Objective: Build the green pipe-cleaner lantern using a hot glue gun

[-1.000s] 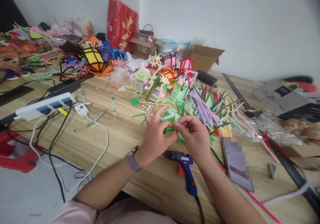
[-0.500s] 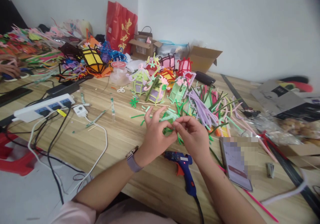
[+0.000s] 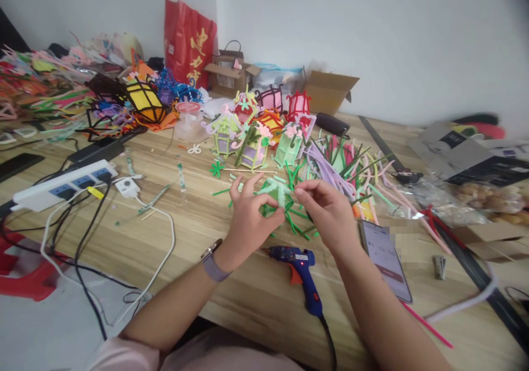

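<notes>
Clock centred on the green piece point(image 3: 276, 187), 12 pointing away from us; we have the piece at mid-table point(image 3: 198, 222), ahead of us between both hands, pale mint fuzzy trim across its top; our left hand point(image 3: 243, 219) is at 8, thumb and forefinger pinched narrow on the piece's near edge, other fingers lifted and spread; our right hand point(image 3: 331, 211) is at 3 to 4, thumb and forefinger nearly together just beside the piece; we can't tell whether those tips hold anything.

Green stems point(image 3: 294, 223) fan out beside the piece, some at 5; glue gun point(image 3: 305, 280) lies on its side at 5, nozzle toward 9, red light on; phone point(image 3: 390, 263) at 4, screen lit and partly pixelated, near our right forearm; pink stem point(image 3: 427, 325) beyond it, also at 4.

Lilac stems point(image 3: 328, 167) at 2, bundled; mint lantern point(image 3: 288, 149) at 1; lilac-panelled lantern point(image 3: 253, 155) at 11, upright, with a thin stick point(image 3: 248, 170) just below it at 10; green flower point(image 3: 216, 168) between 9 and 10; power strip point(image 3: 66, 186) well apart at 9; red bag point(image 3: 188, 43) far off at 11.
</notes>
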`<state>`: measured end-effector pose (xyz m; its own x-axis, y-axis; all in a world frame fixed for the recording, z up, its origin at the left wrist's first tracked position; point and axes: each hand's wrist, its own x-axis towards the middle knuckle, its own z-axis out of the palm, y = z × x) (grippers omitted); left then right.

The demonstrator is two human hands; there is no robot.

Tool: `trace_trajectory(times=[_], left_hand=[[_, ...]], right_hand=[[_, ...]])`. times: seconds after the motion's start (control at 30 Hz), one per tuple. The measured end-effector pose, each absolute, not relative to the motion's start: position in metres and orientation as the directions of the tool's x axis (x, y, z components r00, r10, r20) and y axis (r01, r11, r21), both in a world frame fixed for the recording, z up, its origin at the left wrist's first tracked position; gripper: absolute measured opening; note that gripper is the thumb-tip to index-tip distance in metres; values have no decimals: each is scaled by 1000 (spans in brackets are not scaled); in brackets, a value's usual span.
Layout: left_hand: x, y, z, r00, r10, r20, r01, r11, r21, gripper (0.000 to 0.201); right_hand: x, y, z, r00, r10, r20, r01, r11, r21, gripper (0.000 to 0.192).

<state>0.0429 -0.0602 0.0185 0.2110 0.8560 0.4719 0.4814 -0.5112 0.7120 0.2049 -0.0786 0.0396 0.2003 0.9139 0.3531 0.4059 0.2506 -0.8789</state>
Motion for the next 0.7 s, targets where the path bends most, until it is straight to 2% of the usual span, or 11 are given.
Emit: trace_trajectory(times=[0.1, 0.2, 0.33, 0.47, 0.6, 0.7], left_hand=[[43, -60, 18, 206, 861, 465, 491, -502, 712, 8], [43, -61, 17, 208, 853, 479, 500, -514, 697, 8], [41, -59, 17, 247, 833, 494, 494, -548, 676, 8], [33, -56, 22, 349, 828, 439, 478, -561, 676, 8], [23, -52, 26, 409, 828, 383, 462, -550, 695, 12], [16, -50, 29, 411, 814, 411, 409, -567, 715, 13]], right_hand=[[202, -79, 41, 120, 934, 336, 525, 227, -820, 20], [196, -80, 41, 86, 926, 367, 572, 256, -780, 18], [194, -79, 40, 66, 919, 389, 574, 283, -768, 16], [195, -78, 41, 32, 922, 387, 572, 300, -763, 17], [195, -77, 42, 27, 939, 343, 545, 274, -792, 19], [195, -77, 41, 24, 946, 324, 533, 262, -805, 20]])
